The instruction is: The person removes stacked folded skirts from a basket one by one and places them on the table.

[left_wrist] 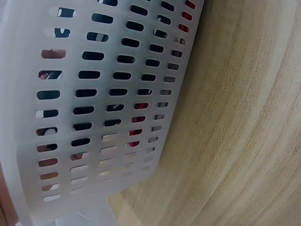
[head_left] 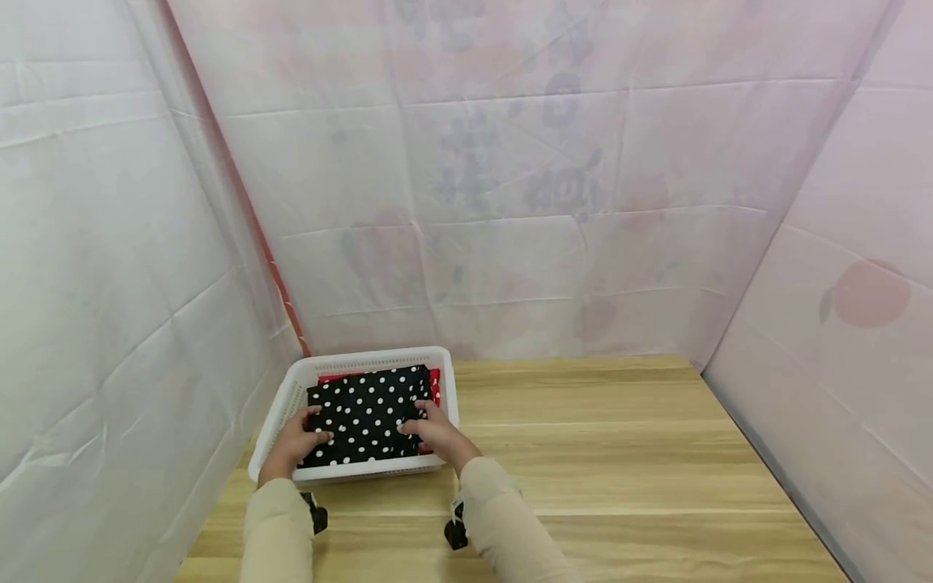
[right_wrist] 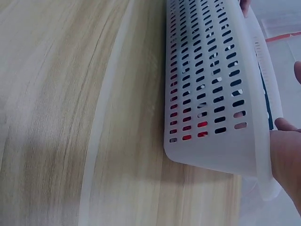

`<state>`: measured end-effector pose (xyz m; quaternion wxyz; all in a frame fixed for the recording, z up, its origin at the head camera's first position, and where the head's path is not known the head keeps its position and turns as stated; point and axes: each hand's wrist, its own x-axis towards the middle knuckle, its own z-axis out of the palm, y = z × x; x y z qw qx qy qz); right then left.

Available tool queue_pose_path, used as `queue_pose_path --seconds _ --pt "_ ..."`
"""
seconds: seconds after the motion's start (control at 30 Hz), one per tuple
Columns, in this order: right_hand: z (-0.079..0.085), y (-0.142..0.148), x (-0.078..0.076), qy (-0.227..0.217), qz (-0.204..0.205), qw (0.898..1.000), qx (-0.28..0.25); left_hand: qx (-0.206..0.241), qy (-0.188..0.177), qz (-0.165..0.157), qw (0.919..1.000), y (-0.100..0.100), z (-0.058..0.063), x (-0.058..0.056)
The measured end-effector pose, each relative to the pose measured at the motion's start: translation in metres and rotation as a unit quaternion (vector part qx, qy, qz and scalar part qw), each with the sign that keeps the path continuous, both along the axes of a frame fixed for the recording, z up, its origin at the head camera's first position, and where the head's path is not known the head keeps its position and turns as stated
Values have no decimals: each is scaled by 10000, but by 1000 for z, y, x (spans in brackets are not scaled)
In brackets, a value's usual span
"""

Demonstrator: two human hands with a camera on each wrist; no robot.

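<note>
A folded black cloth with white polka dots (head_left: 364,414) lies in a white plastic basket (head_left: 368,468) in the head view. My left hand (head_left: 294,444) holds its left side, thumb on top and other fingers along the edge. At the opposite side my right hand (head_left: 440,431) grips the cloth, its thumb and index finger showing on top. Beneath, red cloth (head_left: 436,385) with white spots peeks out. The slotted basket wall (left_wrist: 101,89) fills much of the left wrist view. In the right wrist view, my right hand (right_wrist: 288,155) reaches over the rim.
The basket stands on a wood-grain table (head_left: 619,453), toward its left back corner. Pale printed sheets (head_left: 503,267) hang behind and at both sides. A small black device (head_left: 456,533) hangs by the right wrist, another (head_left: 317,517) by the left.
</note>
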<state>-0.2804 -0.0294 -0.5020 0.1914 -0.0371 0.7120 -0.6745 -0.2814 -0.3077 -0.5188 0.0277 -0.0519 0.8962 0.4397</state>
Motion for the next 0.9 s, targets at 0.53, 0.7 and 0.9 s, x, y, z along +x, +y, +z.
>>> queue_pose_path --seconds 0.53,0.7,0.9 --pt "-4 2 -3 -77 113 9995 -294 370 48 233 9990 -1 -4 0" --pt "-3 3 -3 -256 160 9990 -341 646 347 269 9969 -1 -5 1" --pt "-2 5 -4 -273 103 9991 -296 868 146 276 9957 0 -1 4"
